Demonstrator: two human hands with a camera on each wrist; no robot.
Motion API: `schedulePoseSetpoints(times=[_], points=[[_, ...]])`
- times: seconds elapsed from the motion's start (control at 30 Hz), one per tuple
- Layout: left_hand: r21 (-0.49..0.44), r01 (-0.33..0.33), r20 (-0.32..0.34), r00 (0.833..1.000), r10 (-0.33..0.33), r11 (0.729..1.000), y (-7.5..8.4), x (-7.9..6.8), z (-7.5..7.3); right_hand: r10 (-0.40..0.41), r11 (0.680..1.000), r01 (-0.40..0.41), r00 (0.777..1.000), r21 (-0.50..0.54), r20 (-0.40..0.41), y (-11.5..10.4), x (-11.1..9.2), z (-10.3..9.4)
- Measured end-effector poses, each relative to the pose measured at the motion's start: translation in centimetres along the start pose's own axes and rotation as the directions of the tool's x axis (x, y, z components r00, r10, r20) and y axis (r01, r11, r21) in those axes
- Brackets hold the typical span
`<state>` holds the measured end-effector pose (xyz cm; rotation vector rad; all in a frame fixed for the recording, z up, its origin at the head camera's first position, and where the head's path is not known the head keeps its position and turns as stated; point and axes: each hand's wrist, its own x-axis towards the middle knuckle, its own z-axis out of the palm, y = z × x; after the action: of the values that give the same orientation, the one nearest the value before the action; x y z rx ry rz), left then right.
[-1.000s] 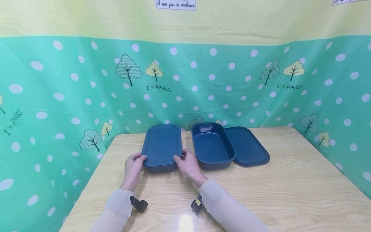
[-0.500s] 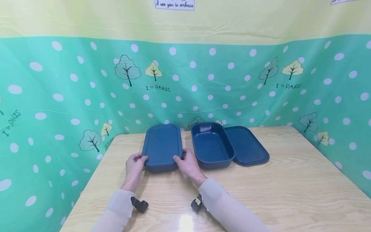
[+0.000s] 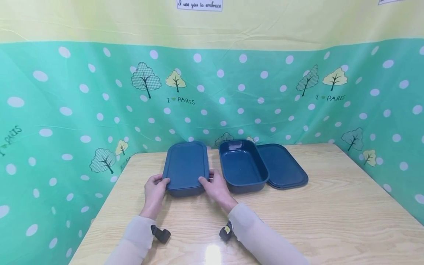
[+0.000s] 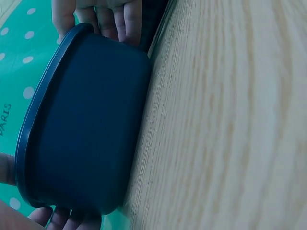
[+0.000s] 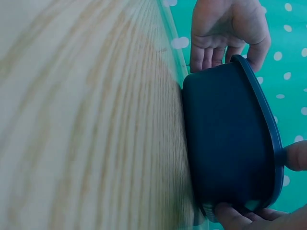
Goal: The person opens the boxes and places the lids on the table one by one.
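Observation:
A dark blue rectangular food container (image 3: 185, 167) with its lid on sits on the left part of the table. My left hand (image 3: 155, 193) grips its near left corner, the thumb on the lid's edge and the other fingers along the side wall. At the near right corner my right hand (image 3: 216, 189) holds it the same way. Both wrist views show the container's near end wall (image 4: 91, 124) between the two hands, its base on or very close to the table. To the right stands a matching container (image 3: 243, 167) without a lid, nothing inside it.
A second dark blue lid (image 3: 281, 165) lies flat on the right of the uncovered container, partly hidden behind it. The wooden table (image 3: 331, 213) ends at a green dotted cloth (image 3: 212, 95) that hangs behind it and on both sides.

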<state>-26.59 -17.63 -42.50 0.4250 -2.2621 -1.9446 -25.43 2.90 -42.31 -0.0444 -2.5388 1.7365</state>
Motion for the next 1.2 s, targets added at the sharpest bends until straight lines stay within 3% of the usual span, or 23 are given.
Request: schedulePoseSetpoints(times=[0.47,0.93,1.2], points=[[-0.027,-0.006,-0.002,1.000,0.006,1.000,-0.06,-0.38,0.45,0.015,0.998,-0.016,1.000,-0.053,-0.012,-0.10,-0.46,-0.34],[-0.036,0.009,0.034,0.999,-0.008,0.999,0.34,-0.69,0.47,0.011,0.999,-0.011,1.000,-0.033,-0.017,0.15,-0.38,-0.28],[-0.026,0.017,0.015,1.000,-0.017,1.000,0.23,-0.65,0.69,0.003,0.999,-0.004,1.000,-0.045,-0.024,0.27,-0.35,-0.39]])
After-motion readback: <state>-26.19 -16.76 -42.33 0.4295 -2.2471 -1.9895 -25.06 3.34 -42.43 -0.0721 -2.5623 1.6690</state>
